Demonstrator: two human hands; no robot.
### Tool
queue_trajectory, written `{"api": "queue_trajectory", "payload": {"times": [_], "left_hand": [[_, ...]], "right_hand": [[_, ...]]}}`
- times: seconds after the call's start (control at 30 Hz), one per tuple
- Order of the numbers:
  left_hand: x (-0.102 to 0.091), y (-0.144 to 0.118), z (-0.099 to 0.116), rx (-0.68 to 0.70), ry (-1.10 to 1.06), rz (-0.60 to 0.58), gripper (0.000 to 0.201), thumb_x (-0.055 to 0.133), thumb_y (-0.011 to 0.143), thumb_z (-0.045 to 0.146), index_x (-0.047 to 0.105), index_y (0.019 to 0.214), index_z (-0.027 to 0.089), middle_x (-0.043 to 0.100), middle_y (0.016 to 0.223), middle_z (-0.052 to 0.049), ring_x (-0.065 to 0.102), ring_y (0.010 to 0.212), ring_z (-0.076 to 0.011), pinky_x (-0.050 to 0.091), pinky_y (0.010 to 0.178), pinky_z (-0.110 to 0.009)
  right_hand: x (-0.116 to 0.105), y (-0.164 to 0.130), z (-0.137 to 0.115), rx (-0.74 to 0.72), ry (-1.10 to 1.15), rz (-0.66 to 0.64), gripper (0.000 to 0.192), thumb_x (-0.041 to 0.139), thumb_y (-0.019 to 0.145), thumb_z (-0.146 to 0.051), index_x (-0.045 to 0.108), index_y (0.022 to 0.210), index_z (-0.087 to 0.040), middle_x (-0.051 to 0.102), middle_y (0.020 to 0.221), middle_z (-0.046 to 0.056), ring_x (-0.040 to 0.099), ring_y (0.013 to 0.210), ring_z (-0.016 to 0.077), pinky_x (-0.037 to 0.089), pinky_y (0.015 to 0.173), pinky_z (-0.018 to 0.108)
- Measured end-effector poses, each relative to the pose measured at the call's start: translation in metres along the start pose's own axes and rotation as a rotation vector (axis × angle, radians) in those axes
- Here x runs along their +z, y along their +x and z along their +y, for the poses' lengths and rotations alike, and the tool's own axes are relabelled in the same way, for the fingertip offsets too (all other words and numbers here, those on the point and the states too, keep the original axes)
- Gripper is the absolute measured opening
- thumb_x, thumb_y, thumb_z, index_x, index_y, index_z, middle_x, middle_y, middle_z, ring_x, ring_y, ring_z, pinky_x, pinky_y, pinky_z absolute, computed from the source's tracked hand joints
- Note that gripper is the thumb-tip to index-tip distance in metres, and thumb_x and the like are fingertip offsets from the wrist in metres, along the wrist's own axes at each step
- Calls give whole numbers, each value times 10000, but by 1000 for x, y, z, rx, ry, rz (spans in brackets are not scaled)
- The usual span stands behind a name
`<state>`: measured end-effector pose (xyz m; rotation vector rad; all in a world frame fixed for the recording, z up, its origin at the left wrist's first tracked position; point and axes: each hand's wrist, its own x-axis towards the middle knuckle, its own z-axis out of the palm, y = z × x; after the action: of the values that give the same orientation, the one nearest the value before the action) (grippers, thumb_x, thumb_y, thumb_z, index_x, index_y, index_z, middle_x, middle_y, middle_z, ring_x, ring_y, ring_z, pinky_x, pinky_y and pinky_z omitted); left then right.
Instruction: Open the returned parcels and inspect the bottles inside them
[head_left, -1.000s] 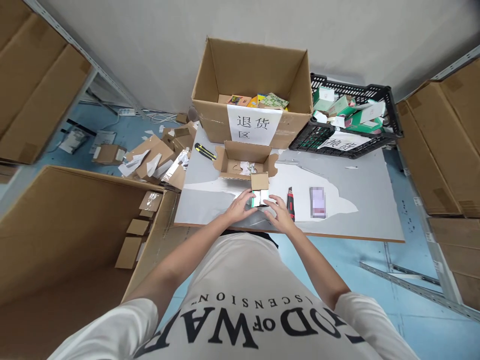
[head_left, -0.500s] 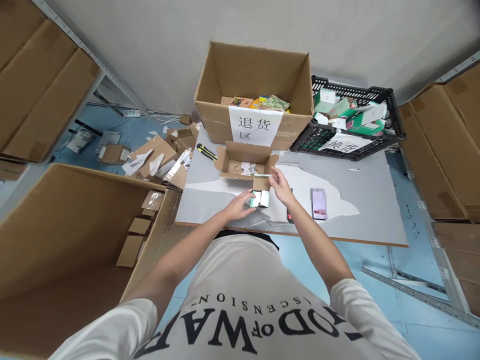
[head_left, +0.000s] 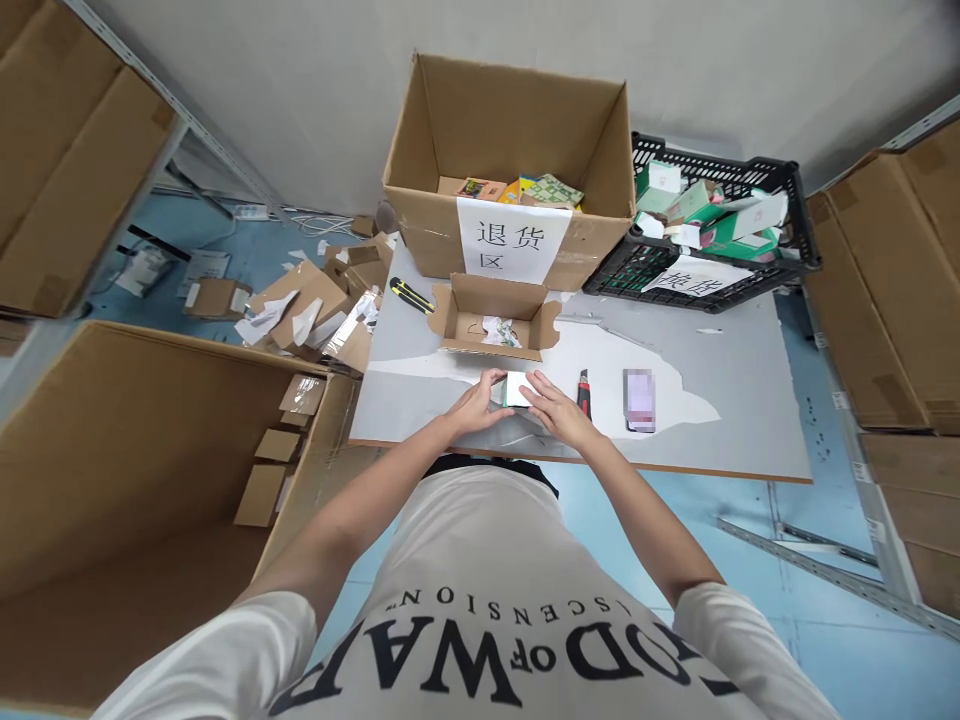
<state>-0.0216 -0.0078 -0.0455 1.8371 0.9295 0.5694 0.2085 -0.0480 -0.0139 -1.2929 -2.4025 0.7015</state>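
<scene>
Hands (head_left: 517, 402) cupped around small box (head_left: 517, 388)

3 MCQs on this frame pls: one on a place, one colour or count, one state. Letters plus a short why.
1. Where is the red utility knife?
A. inside the black crate
B. on the table just right of the right hand
C. on the floor

2. How many utility knives lie on the table?
A. one
B. two
C. four

3. What is the state of the small cardboard mailer box behind the hands?
A. taped shut
B. crushed flat
C. open, flaps out

Answers:
1. B: it lies on the tabletop beside the right hand, short of the phone.
2. B: the red one, plus a yellow-and-black utility knife near the table's left edge.
3. C: its flaps stand spread and paper scraps show inside, while the left hand and right hand hold a small white box in front of it.
</scene>
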Motion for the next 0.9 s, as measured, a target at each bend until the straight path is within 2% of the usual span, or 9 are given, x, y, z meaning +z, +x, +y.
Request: {"api": "queue_trajectory", "payload": {"times": [0.2,0.37,0.53,0.7,0.9], "left_hand": [[-8,4,6,-13,22,-54,751,680,746,467,297,1331,193,450,1371,-175,425,1299,-334,547,810,-399],[-10,5,6,2,79,-73,783,697,731,465,304,1358,207,467,1368,-148,441,1288,-321,483,942,-436],[-12,7,9,-4,96,-99,812,690,734,477,287,1386,207,447,1396,-133,432,1293,-319,492,922,-421],[-17,11,12,46,148,-121,748,668,760,472,341,1377,204,457,1393,-127,462,1265,-312,442,991,-433],[-20,15,7,104,140,-135,752,702,731,467,379,1356,202,483,1366,-134,486,1238,-306,420,1011,-455]], "right_hand": [[11,-3,-2,1,-178,4,464,403,959,-223,361,1422,-215,327,1502,135,170,1431,256,371,1075,500],[17,-9,-13,37,-305,-32,542,484,922,-226,321,1439,-216,267,1525,151,159,1430,299,333,1073,549],[10,-8,-20,33,-425,-32,545,407,915,-100,323,1436,-232,287,1518,142,211,1416,317,231,1077,633],[5,-2,-17,-70,-444,-115,545,414,903,-76,358,1419,-240,340,1495,147,250,1402,320,261,1079,591],[6,-5,-19,-17,-316,-122,594,533,868,-163,348,1420,-279,201,1551,135,133,1433,316,303,1061,566]]}}
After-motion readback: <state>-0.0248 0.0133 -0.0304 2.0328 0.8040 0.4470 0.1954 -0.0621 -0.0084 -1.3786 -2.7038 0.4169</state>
